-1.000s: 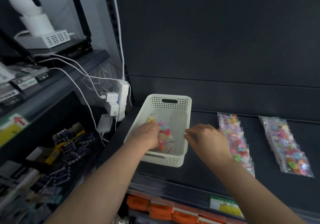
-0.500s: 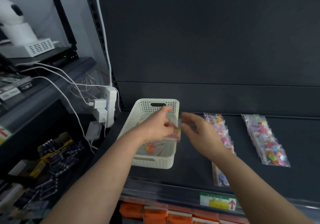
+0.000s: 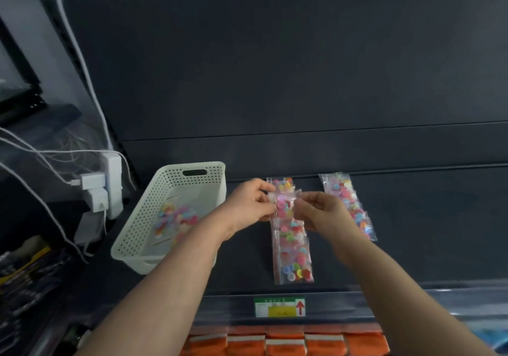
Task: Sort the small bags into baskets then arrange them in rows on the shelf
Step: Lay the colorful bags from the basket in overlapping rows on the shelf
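Pinching one small bag (image 3: 284, 203) of coloured buttons by its two sides, using the left hand (image 3: 248, 204) and the right hand (image 3: 321, 212), each gripping it between thumb and fingertips. Holding it in the air just above the far end of the near row of bags (image 3: 292, 248) on the dark shelf (image 3: 412, 232), to the right of the white basket (image 3: 143, 218).

Weighing what could go wrong from here: possibly losing the slick plastic from so light a pinch and dropping it crooked onto the row. Possibly nudging the loose, overlapping bags underneath out of line while lowering it. Possibly pulling the two sides apart too hard, popping the seal and scattering buttons over the shelf.

Looking around: finding more bags (image 3: 176, 218) in the basket, not yet laid out. Noticing a second row of bags (image 3: 349, 204) just beyond the right hand, near enough to be brushed by a wrist. Making out a power strip (image 3: 112, 185) and white cables (image 3: 41, 157) left of the basket, a green and yellow price label (image 3: 279, 306) on the shelf edge, and orange packets (image 3: 288, 339) below it. Seeing nothing between the held bag and the row beneath it
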A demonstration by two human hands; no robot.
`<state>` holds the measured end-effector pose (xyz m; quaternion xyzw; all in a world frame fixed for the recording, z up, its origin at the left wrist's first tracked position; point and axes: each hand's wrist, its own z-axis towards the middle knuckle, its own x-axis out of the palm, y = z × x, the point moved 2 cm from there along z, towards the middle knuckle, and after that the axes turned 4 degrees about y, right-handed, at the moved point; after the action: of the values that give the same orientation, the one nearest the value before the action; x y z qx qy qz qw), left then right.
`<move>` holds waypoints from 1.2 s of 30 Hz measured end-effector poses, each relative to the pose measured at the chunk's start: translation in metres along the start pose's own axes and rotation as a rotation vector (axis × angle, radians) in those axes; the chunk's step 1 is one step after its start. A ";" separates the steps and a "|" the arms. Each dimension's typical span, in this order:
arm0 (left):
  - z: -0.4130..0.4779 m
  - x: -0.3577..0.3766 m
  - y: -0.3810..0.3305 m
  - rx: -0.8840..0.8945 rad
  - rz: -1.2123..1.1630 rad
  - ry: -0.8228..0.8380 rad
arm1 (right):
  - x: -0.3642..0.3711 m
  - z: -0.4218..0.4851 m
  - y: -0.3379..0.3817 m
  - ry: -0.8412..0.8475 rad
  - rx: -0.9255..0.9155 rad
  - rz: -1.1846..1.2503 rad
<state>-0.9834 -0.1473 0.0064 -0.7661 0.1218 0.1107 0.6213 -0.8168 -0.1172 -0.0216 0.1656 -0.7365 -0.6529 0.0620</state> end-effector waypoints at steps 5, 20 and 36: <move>0.016 0.032 -0.008 -0.010 0.058 -0.064 | -0.031 -0.003 -0.011 -0.011 0.077 0.053; 0.035 0.140 0.007 -0.240 -0.049 0.021 | -0.123 -0.012 -0.060 -0.208 0.214 -0.119; 0.054 0.170 0.018 -0.184 0.414 -0.213 | -0.136 -0.002 -0.071 -0.210 0.032 -0.625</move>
<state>-0.8293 -0.1061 -0.0761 -0.7622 0.1993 0.3265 0.5223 -0.6771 -0.0818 -0.0736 0.3161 -0.6628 -0.6421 -0.2202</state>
